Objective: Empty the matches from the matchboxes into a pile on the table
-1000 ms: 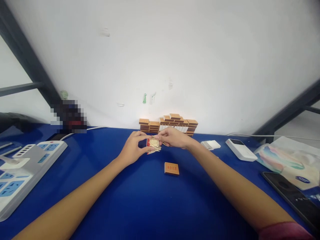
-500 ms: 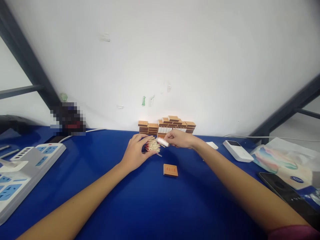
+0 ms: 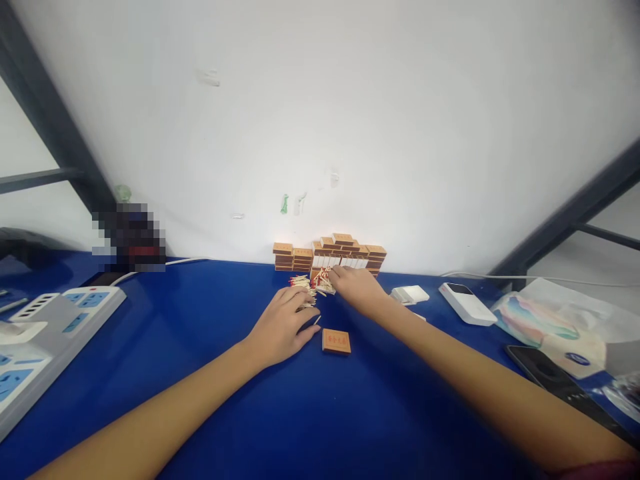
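Note:
My left hand [image 3: 285,327] rests over a heap of loose red-tipped matches [image 3: 301,283]. Its fingers are spread, with the thumb apart, and part of the heap is hidden beneath them. My right hand [image 3: 360,288] has its fingers bent at a second clump of matches [image 3: 324,279], just in front of the stacked matchboxes [image 3: 345,250]. The right fingertips are hidden, so I cannot make out what they pinch. Something pale shows under that clump. One orange matchbox [image 3: 337,341] lies flat on the blue table in front of my hands.
White box trays [image 3: 413,294] lie right of my right wrist. Farther right are a white device with a dark screen [image 3: 467,304], a plastic packet [image 3: 550,327] and a black phone [image 3: 565,383]. A power strip [image 3: 60,333] stands at left, and a white wall rises behind.
The white tray-like piece is gone from my right fingers, which now sit at a clump of matches. My left hand has shifted slightly nearer, its fingers over the heap.

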